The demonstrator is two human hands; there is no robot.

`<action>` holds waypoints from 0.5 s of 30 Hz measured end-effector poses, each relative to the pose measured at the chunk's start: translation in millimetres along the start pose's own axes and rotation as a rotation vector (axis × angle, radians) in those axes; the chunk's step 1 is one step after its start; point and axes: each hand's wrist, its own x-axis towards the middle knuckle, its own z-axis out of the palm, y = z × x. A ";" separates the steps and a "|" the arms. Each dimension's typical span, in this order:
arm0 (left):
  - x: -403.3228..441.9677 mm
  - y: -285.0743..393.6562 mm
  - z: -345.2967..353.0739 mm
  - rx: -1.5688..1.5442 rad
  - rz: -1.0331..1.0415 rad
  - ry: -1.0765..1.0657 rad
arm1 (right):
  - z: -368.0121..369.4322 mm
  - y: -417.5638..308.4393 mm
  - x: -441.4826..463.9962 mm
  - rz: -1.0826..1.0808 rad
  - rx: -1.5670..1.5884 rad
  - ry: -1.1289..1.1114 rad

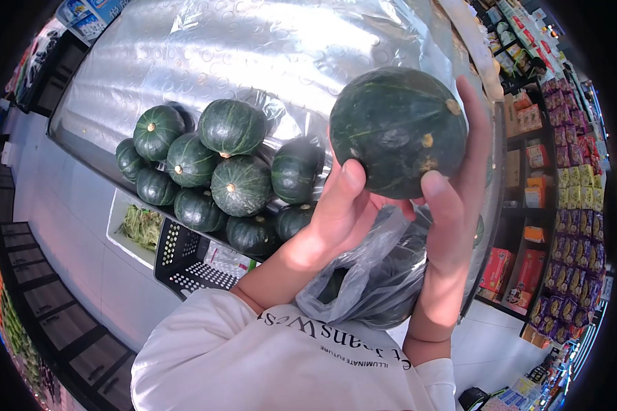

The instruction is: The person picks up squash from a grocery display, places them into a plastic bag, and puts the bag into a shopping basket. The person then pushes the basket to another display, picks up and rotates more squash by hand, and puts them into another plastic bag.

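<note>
A round, dark green kabocha squash (399,130) with a few tan patches sits between both my hands. My left hand (346,212) grips it from the lower left, the thumb on its near face. On the other side, my right hand (456,205) wraps it with the thumb low and the fingers reaching up its right edge. Under my hands a clear plastic bag (384,274) rests against the front of my shirt, with dark green squash showing through it. Several more squashes (241,185) are piled to the left of my hands.
A silvery, shiny covering (253,58) lies over the display stand. Below its left edge are a black perforated basket (178,257) and a white foam box (120,226) of green vegetables. Shelves of packaged goods (572,233) stand at the right, dark crates (55,301) at the left.
</note>
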 end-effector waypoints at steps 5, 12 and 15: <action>0.0 -1.1 1.2 -0.008 0.001 0.022 | 0.2 0.5 0.1 -0.009 -0.010 0.002; 4.5 -3.7 0.7 -0.002 -0.022 0.147 | 3.2 -4.8 4.1 0.102 0.124 0.025; 7.8 -3.9 -2.8 0.012 -0.021 0.196 | 9.5 -12.9 8.3 0.216 0.091 0.006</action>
